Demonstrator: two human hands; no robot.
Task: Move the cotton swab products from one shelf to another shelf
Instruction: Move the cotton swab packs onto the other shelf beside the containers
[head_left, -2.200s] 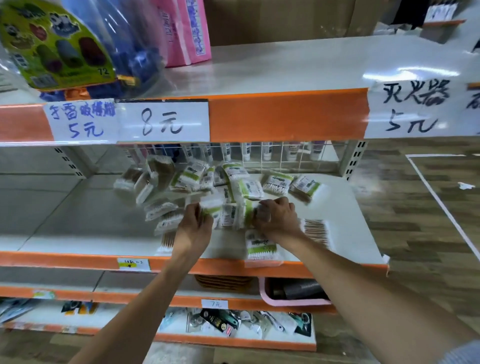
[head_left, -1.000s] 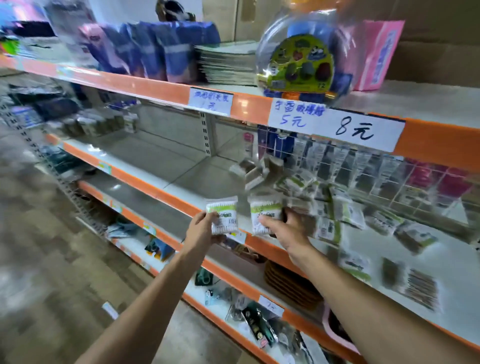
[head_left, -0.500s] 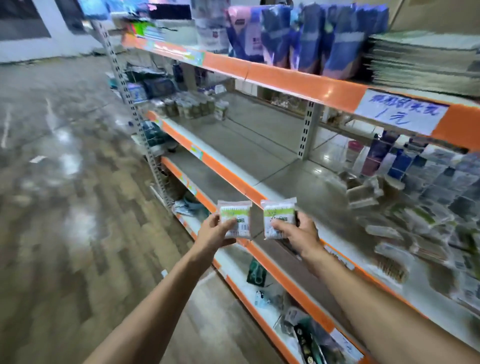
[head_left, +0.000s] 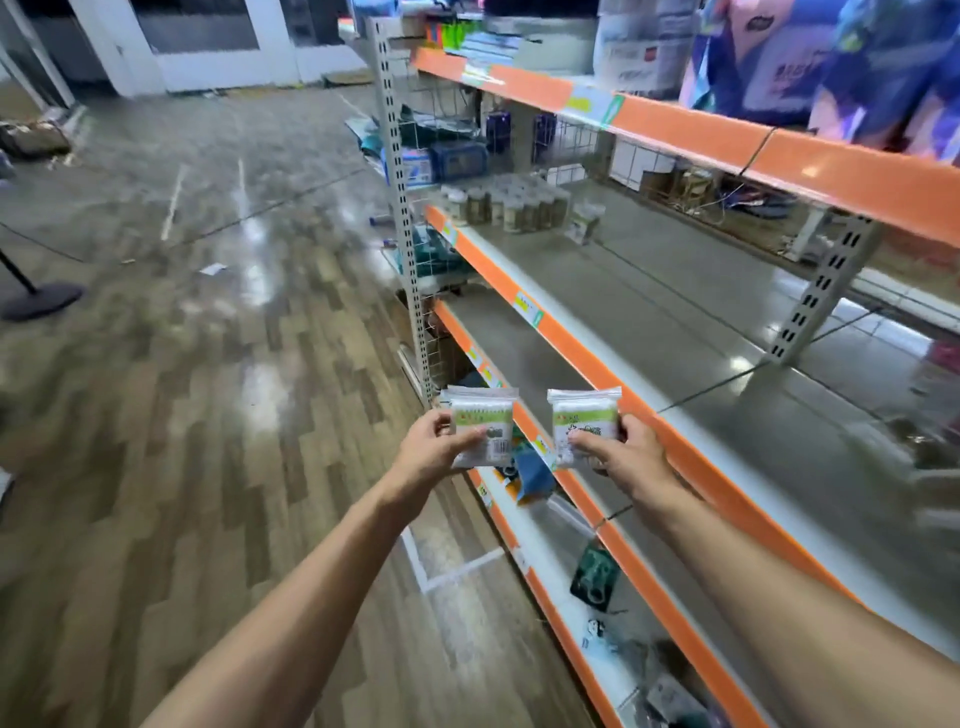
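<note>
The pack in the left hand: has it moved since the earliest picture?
Yes. The left hand has lifted its cotton swab pack off the shelf pile and carried it left along the orange shelf edge, toward the jars.

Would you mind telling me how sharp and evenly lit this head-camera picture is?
Head view: the two swab packs, left and right, and both hands are fairly sharp; the floor and the shelf's near end at right are smeared by motion; glare streaks the floor; the wide lens bends the shelf edges.
</note>
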